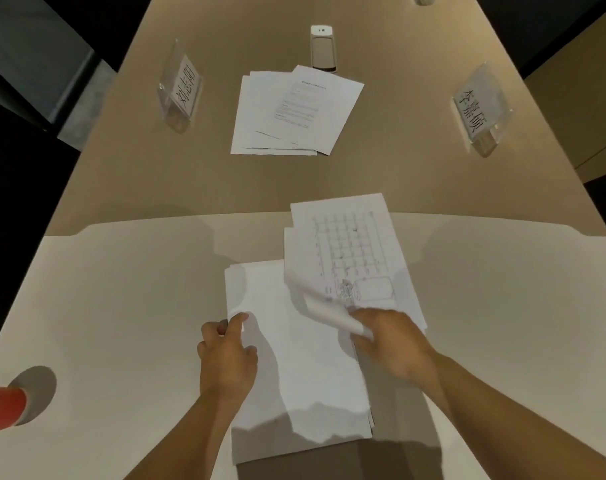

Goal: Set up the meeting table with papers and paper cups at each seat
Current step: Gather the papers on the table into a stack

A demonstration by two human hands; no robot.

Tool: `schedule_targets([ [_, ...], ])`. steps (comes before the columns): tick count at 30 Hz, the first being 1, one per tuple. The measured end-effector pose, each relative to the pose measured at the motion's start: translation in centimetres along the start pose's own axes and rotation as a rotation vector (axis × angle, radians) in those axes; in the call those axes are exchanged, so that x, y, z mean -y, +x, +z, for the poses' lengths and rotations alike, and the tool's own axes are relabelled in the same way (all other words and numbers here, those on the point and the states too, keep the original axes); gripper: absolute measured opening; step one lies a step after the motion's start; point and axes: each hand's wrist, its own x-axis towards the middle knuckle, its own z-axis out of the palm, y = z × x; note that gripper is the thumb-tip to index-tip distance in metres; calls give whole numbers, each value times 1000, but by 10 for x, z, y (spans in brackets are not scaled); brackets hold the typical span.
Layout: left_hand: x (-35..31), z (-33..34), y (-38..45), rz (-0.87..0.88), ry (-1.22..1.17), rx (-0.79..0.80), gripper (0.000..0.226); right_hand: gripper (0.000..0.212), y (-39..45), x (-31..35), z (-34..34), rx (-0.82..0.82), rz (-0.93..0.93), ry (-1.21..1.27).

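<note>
Two hands work smooth white sheets: my left hand [227, 351] pinches the flat stack [294, 358] at its nine o'clock edge, on the matte table [121, 289] before me; my right hand [390, 341] grips curling gridded pages [350, 258] toward one o'clock.

Two hands [227, 355] [391, 344], three paper piles [294, 368] [350, 251] [291, 112], two name stands [182, 90] [481, 110], one cup stack [3, 407] at eight o'clock.

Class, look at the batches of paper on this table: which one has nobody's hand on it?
The fanned batch of papers farther up the table, between the two name stands. The near stack is under both hands, left and right.
</note>
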Motion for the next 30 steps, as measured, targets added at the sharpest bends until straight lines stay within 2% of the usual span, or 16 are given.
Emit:
schedule_targets([
  [2, 1, 0, 0, 1, -4, 11, 49, 28, -12, 6, 7, 29, -23, 53],
  [5, -1, -3, -1, 28, 100, -100, 24, 32, -26, 15, 14, 57, -71, 138],
  [6, -4, -3, -1, 41, 126, -114, 27, 31, -30, 17, 17, 84, -93, 138],
  [7, -7, -4, -1, 40, 78, -79, 39, 29, -35, 19, 22, 117, -121, 125],
  [9, -22, -11, -3, -143, -286, 150, 55, 25, -41, 21, 31, 155, -196, 65],
  [11, -35, -16, -5, -337, -571, 349, 54, 32, -45, 23, 37, 204, -239, 19],
  [13, -40, -16, -8, -340, -626, 414, 40, 48, -48, 22, 37, 298, -236, 19],
  [15, -40, -12, -11, -303, -636, 386, 22, 65, -49, 20, 35, 352, -238, 36],
  [16, -39, -8, -12, -294, -617, 366, 16, 66, -47, 21, 32, 329, -232, 72],
  [19, -35, 2, -10, -290, -522, 303, 16, 50, -32, 16, 32, 47, -133, 180],
  [20, -33, 4, -9, -296, -510, 288, 20, 52, -25, 12, 32, -24, -96, 144],
  [21, -32, 6, -9, -303, -517, 280, 22, 61, -21, 9, 32, -31, -44, 66],
  [23, -30, 7, -8, -293, -540, 294, 18, 73, -17, 6, 37, 124, 63, -99],
  [25, -27, 7, -7, -268, -546, 336, 29, 75, -19, 12, 43, 228, 88, -152],
  [28, -21, 8, -8, -267, -587, 376, 45, 68, -29, 27, 51, 225, 64, -155],
  [30, -17, 5, -11, -260, -578, 331, 47, 60, -34, 32, 52, 169, 35, -128],
])
